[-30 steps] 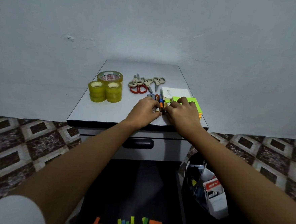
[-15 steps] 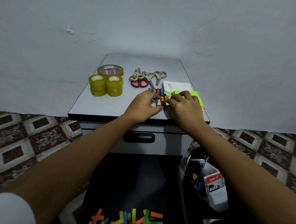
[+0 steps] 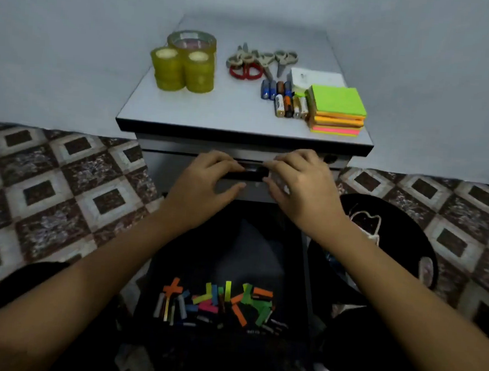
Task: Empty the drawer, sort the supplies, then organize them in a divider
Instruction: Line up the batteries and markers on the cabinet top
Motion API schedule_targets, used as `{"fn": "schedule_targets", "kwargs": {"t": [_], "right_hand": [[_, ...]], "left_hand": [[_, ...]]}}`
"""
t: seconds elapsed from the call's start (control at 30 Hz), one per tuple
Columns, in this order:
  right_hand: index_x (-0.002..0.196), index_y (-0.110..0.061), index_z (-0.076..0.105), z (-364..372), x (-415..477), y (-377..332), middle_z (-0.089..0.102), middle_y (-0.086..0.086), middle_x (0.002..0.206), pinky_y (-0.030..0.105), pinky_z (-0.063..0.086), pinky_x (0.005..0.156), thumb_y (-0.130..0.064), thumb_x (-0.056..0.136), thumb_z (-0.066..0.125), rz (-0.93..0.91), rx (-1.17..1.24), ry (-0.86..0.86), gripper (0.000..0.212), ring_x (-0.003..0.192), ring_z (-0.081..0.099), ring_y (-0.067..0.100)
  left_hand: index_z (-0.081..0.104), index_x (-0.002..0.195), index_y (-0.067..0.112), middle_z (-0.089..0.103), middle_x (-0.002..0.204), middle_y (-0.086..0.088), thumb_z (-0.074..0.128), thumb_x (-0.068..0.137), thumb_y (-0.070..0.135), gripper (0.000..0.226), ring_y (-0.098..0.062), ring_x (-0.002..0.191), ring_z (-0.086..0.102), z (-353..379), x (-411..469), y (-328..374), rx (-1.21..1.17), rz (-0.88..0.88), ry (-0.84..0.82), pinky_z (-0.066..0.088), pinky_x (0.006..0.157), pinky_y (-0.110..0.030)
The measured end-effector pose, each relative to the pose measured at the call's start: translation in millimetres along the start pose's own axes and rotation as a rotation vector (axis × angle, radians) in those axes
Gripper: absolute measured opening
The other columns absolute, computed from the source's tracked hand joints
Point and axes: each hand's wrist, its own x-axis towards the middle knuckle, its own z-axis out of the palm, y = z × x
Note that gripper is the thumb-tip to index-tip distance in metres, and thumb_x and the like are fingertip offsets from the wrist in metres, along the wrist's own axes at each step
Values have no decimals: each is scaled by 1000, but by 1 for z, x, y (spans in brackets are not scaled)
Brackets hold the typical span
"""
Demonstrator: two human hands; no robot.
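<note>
Grey drawer (image 3: 166, 171) front sits just under the cabinet top (image 3: 213, 110). Left hand (image 3: 203, 182) and right hand (image 3: 301, 186) each curl their fingers over its black handle (image 3: 250, 172), thumbs beneath; the handle ends are hidden.

On top:
- tape rolls (image 3: 185, 62)
- scissors (image 3: 257, 61)
- markers (image 3: 284, 98), touching the stacked sticky notes (image 3: 338, 108)
- white pad (image 3: 314, 77) behind

Print on pad, markers and tape core is blurred, unreadable. Below, a dark tray (image 3: 233, 242) holds coloured strips (image 3: 217, 302). A black container (image 3: 394, 224) is partly hidden by the right arm.
</note>
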Motion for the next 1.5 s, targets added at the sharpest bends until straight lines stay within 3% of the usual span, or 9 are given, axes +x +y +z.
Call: {"fn": "schedule_targets", "kwargs": {"t": [0.13, 0.3, 0.43, 0.53, 0.73, 0.9, 1.2, 1.33, 1.5], "right_hand": [[99, -13, 71, 23, -42, -23, 68, 3, 93, 36, 52, 65, -33, 83, 48, 59, 138, -163, 34, 87, 62, 30], [100, -11, 71, 57, -88, -47, 69, 7, 91, 44, 54, 61, -30, 83, 52, 132, 272, -443, 32, 83, 63, 32], [114, -16, 65, 84, -113, -54, 63, 8, 111, 41, 50, 81, -27, 92, 53, 213, 353, -779, 27, 102, 57, 28], [121, -19, 61, 99, -126, -56, 61, 6, 120, 38, 48, 88, -26, 93, 53, 264, 403, -951, 30, 109, 56, 25], [123, -17, 61, 118, -139, -57, 63, 4, 119, 31, 48, 86, -23, 92, 55, 324, 460, -1077, 32, 106, 58, 21], [123, -16, 61, 125, -139, -54, 64, 5, 118, 30, 50, 87, -22, 92, 57, 383, 523, -1084, 32, 103, 60, 17], [117, -14, 65, 133, -147, -68, 67, 4, 113, 27, 49, 84, -18, 91, 58, 390, 584, -1188, 27, 98, 62, 17], [115, -11, 66, 142, -148, -84, 65, 8, 117, 35, 50, 90, -20, 91, 58, 270, 534, -1279, 27, 105, 60, 22], [110, -6, 60, 151, -142, -107, 60, 12, 106, 36, 48, 76, -28, 94, 52, -23, 249, -1333, 28, 98, 60, 28]], "left_hand": [[69, 101, 10, 62, 101, -3, 54, 83, 41, 39, -12, 96, 55, 15, -48, -15, -38, -124, -194, 36, 86, -13], [68, 106, 8, 63, 106, -7, 66, 86, 25, 27, -17, 101, 59, 38, -86, -31, -56, -253, -375, 36, 87, -13], [66, 111, 12, 61, 109, -5, 63, 89, 25, 26, -16, 101, 58, 59, -110, -47, -85, -355, -559, 43, 90, -24], [65, 113, 13, 60, 109, -5, 61, 90, 25, 27, -18, 101, 59, 73, -123, -59, -62, -432, -784, 43, 86, -23], [65, 113, 11, 61, 117, -5, 54, 90, 11, 26, -21, 107, 57, 87, -144, -84, 44, -384, -1170, 42, 86, -26], [62, 116, 17, 57, 120, -6, 51, 91, 14, 28, -23, 108, 54, 92, -153, -95, 219, -268, -1346, 44, 84, -32], [53, 124, 21, 48, 127, -4, 50, 94, 33, 33, -24, 120, 44, 97, -159, -95, 439, -44, -1392, 37, 93, -36], [57, 117, 16, 51, 121, -7, 53, 92, 31, 29, -23, 112, 48, 93, -153, -98, 314, -194, -1297, 38, 86, -31], [60, 95, 12, 61, 104, -10, 59, 90, 28, 17, -15, 84, 50, 87, -147, -105, 141, -403, -1167, 38, 70, -25]]}}
